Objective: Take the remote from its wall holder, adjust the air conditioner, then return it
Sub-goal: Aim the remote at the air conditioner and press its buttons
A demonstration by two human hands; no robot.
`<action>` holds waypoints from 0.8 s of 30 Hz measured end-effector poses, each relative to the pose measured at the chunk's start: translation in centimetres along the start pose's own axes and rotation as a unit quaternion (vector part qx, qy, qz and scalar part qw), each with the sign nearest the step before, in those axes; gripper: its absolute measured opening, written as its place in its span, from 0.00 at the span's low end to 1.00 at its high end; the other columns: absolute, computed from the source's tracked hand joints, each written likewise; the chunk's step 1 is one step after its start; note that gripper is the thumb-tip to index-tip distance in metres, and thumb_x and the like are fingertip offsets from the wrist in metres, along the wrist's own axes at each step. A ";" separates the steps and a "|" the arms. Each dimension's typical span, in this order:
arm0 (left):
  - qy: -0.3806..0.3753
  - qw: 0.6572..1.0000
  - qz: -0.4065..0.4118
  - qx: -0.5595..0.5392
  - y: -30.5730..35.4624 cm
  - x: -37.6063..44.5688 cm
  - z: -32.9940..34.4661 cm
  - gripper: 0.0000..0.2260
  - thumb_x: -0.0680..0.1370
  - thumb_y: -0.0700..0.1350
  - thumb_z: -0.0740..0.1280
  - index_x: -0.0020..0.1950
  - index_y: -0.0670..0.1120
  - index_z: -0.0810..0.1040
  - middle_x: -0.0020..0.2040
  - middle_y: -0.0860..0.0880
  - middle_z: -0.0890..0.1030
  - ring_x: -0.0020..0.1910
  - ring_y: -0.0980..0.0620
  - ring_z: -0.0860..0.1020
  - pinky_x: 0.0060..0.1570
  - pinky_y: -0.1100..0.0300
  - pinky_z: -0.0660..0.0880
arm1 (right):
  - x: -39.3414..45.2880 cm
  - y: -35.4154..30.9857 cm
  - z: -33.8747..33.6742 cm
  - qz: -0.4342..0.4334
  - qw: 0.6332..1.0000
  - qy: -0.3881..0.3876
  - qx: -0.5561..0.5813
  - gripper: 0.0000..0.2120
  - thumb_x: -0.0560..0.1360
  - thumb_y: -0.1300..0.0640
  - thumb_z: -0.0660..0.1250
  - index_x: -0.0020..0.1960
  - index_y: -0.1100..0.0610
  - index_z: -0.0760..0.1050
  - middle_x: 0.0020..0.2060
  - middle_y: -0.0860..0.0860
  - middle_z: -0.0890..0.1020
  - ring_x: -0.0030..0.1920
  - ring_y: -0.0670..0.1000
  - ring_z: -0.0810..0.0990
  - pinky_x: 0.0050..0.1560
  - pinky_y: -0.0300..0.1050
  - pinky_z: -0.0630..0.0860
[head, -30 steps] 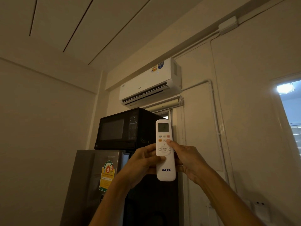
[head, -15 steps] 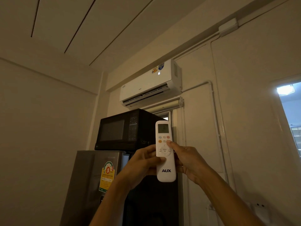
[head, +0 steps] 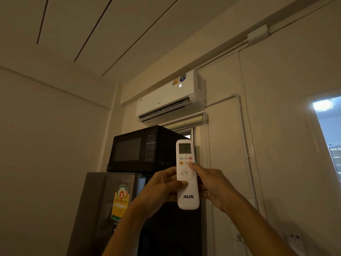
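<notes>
White remote (head: pixel 187 174), slim, rounded ends, held upright, screen end toward 12 o'clock. Small grey display at top, lit faintly; two rows of small round buttons below, then a circular MENU/OK pad; "AUX" printed near the bottom end. Air conditioner (head: pixel 170 97) at 12 o'clock from the remote, well apart, mounted high on the wall just under the ceiling beam. White casing, louvre open along the underside, two stickers and a glowing "16" on its front.

microwave (head: pixel 145 148) on fridge (head: pixel 110 209), air conditioner (head: pixel 171 97) above
</notes>
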State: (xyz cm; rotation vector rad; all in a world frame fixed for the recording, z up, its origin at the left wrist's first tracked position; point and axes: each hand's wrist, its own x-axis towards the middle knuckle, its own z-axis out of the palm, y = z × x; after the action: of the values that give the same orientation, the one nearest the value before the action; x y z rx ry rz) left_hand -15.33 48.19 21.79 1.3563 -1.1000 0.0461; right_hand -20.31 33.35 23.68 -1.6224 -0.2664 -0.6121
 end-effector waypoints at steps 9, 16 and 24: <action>0.002 1.000 -0.002 0.002 -0.1 -0.1 0.1 0.16 0.76 0.34 0.63 0.59 0.51 0.72 0.53 0.48 0.82 0.51 0.50 0.83 0.45 0.56 0.81 | 0.0 0.0 0.0 0.002 1.000 0.004 0.002 0.09 0.73 0.48 0.65 0.46 0.53 0.75 0.41 0.53 0.82 0.39 0.52 0.82 0.34 0.46 0.78; 0.002 1.000 0.002 -0.003 0.0 -0.2 0.1 0.16 0.76 0.34 0.63 0.59 0.51 0.72 0.54 0.47 0.82 0.52 0.49 0.82 0.46 0.55 0.81 | -0.1 0.0 0.1 0.001 1.000 0.003 -0.003 0.10 0.73 0.48 0.65 0.48 0.54 0.75 0.42 0.54 0.82 0.40 0.53 0.82 0.37 0.47 0.79; 0.004 1.000 0.000 0.001 -0.1 -0.1 0.1 0.17 0.75 0.34 0.63 0.60 0.50 0.72 0.54 0.47 0.82 0.52 0.49 0.82 0.46 0.55 0.81 | 0.1 0.1 0.1 -0.003 1.000 0.005 -0.003 0.07 0.73 0.49 0.65 0.43 0.52 0.74 0.41 0.53 0.82 0.39 0.53 0.82 0.35 0.46 0.78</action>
State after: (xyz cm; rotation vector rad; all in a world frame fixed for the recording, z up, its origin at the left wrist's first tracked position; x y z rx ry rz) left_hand -15.38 48.16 21.62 1.3571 -1.0922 0.0526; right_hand -20.17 33.41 23.62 -1.6245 -0.2620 -0.6249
